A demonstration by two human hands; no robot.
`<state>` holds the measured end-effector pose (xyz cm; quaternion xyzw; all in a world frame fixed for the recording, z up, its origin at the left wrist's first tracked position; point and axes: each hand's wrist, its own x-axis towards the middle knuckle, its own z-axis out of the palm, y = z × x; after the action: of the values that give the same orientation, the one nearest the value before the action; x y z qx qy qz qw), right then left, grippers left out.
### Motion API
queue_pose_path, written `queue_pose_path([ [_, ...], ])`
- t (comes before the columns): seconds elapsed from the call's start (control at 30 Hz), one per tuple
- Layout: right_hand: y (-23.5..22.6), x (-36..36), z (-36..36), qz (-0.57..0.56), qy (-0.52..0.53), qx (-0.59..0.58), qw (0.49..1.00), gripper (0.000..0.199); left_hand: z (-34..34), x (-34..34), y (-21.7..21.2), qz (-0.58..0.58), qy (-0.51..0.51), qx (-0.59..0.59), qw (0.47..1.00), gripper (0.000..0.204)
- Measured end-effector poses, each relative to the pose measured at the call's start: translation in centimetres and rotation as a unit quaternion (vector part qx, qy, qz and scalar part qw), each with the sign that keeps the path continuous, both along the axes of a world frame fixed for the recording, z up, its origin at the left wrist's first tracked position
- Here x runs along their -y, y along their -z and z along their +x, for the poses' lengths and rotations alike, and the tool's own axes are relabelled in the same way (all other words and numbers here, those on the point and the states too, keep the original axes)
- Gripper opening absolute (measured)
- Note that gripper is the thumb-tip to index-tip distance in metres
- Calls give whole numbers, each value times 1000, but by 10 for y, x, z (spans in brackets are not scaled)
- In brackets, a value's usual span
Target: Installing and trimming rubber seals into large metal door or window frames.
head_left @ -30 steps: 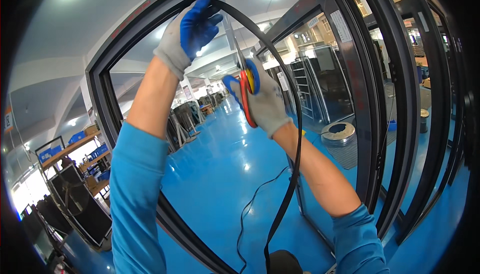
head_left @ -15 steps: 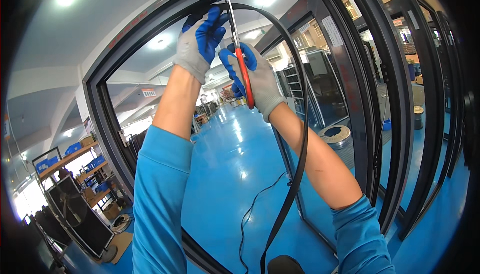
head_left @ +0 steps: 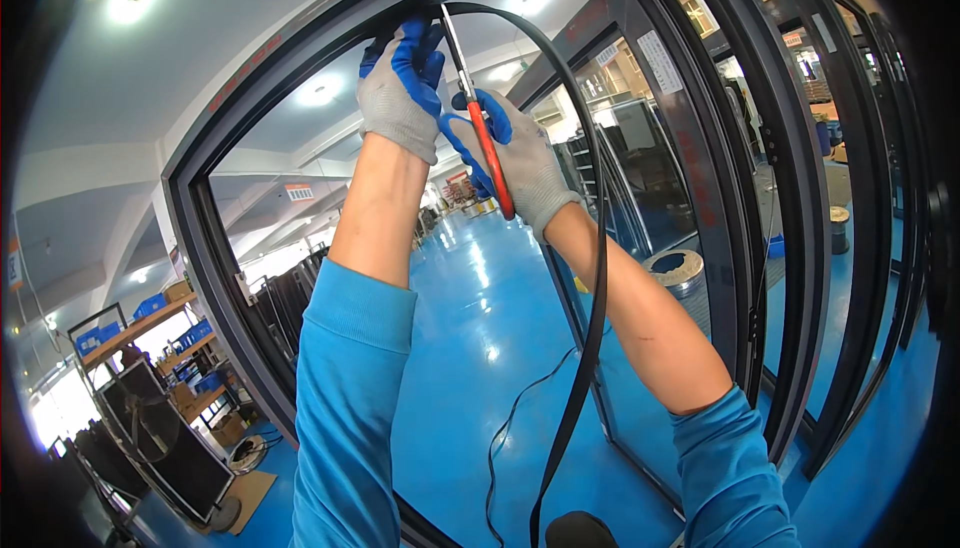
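Scissors point(head_left: 480, 118) gripped in right hand point(head_left: 520, 163), left hand point(head_left: 400, 88) pinching black gasket point(head_left: 595, 248) alongside.

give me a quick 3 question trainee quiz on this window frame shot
1. True or false: the right hand holds red-handled scissors with the blades pointing up at the frame's top bar.
2. Where does the black rubber strip run? A) coiled on the floor B) from the top of the frame, looping down past the right forearm C) wrapped round the left wrist
3. Fill in: the left hand, in a grey and ____ glove, reaches up to the frame's top bar.

Key: 1 true; 2 B; 3 blue
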<state>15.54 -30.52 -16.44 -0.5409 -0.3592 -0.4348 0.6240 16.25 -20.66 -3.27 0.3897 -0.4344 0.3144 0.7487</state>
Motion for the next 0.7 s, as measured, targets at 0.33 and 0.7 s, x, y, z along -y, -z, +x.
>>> queue_pose_path([
  [0.33,-5,-22,13,37,34,61,997,42,2,-1,-6,-1,-10,-15,1000,15],
  [0.7,-2,-31,6,56,-2,57,997,34,-5,2,2,0,-21,-19,1000,17],
])
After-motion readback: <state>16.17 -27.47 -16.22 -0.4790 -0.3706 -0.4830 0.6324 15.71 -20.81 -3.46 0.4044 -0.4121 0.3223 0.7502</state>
